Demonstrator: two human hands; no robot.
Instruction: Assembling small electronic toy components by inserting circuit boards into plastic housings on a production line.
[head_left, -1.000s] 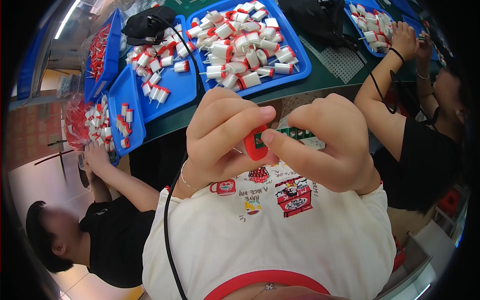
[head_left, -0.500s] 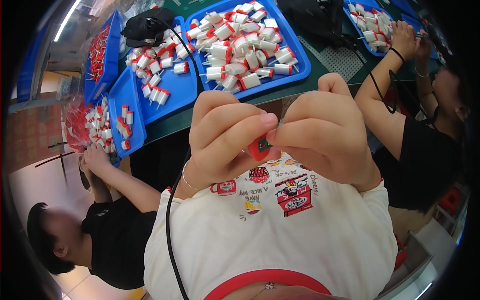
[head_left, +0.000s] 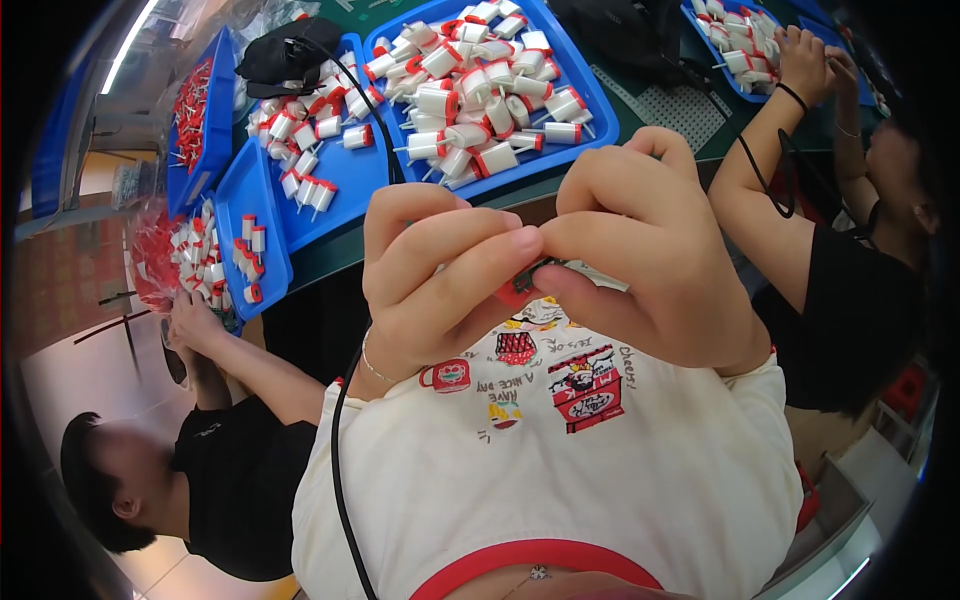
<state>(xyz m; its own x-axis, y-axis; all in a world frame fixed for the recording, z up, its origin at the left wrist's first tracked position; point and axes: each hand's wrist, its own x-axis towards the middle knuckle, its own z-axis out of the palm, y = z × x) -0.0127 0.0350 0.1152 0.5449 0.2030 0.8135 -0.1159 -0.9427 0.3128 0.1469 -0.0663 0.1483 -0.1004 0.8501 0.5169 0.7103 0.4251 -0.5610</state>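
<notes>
In front of my chest, my left hand (head_left: 425,275) is closed around a small red plastic part (head_left: 513,292), mostly hidden by its fingers. My right hand (head_left: 650,255) meets it fingertip to fingertip, index finger and thumb pinched at a small dark green board (head_left: 540,268) at the red part's open end. How far the board sits inside cannot be made out. Beyond my hands, a blue tray (head_left: 612,130) carries a heap of white plastic housings with red ends (head_left: 497,110) and thin prongs.
Another blue tray (head_left: 350,205) holds more housings, with a black pouch (head_left: 290,55) over its far end. A blue bin (head_left: 190,115) contains small red-and-white pieces. Co-workers' arms (head_left: 255,365) (head_left: 765,215) reach in on both sides. A black cable (head_left: 340,470) runs down my left side.
My right index finger has come over the end of the red part, and its thumb has dropped below the green board. Less of the red part shows. Both hands shifted slightly left.
</notes>
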